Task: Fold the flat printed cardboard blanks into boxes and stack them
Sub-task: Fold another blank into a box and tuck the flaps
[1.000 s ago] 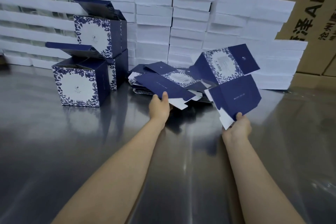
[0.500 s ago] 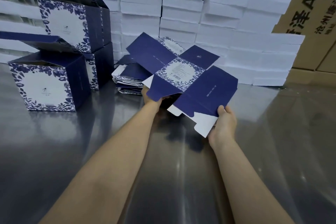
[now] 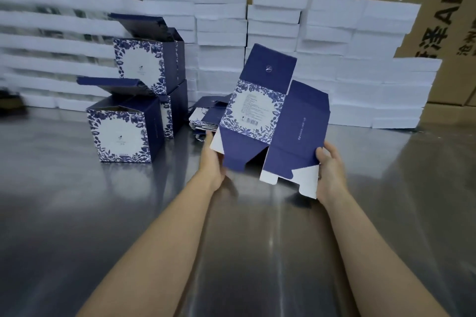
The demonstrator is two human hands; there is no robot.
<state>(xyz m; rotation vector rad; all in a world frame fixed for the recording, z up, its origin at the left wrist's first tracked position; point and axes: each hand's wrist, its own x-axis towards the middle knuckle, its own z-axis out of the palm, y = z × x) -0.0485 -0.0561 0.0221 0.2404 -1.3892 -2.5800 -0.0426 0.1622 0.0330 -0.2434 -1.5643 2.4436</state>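
Note:
A flat navy cardboard blank (image 3: 298, 121) with a blue-and-white floral panel is held up above the steel table, tilted toward me. My left hand (image 3: 212, 159) grips its lower left flap, and my right hand (image 3: 329, 170) grips its lower right edge with the thumb on the front. Behind it, a low pile of flat blanks (image 3: 206, 117) lies on the table. To the left stand folded boxes: one in front (image 3: 121, 134) with its lid up, and another (image 3: 144, 64) stacked on a box behind it.
The steel table (image 3: 77, 213) stretches toward me. A wall of stacked white foam slabs (image 3: 360, 72) runs along the back. Brown shipping cartons (image 3: 438, 8) with black print rise behind them.
The blank came off the pile and was pulled toward me. It has turned from lying tilted flat to nearly upright, and my left hand now holds its lower left flap.

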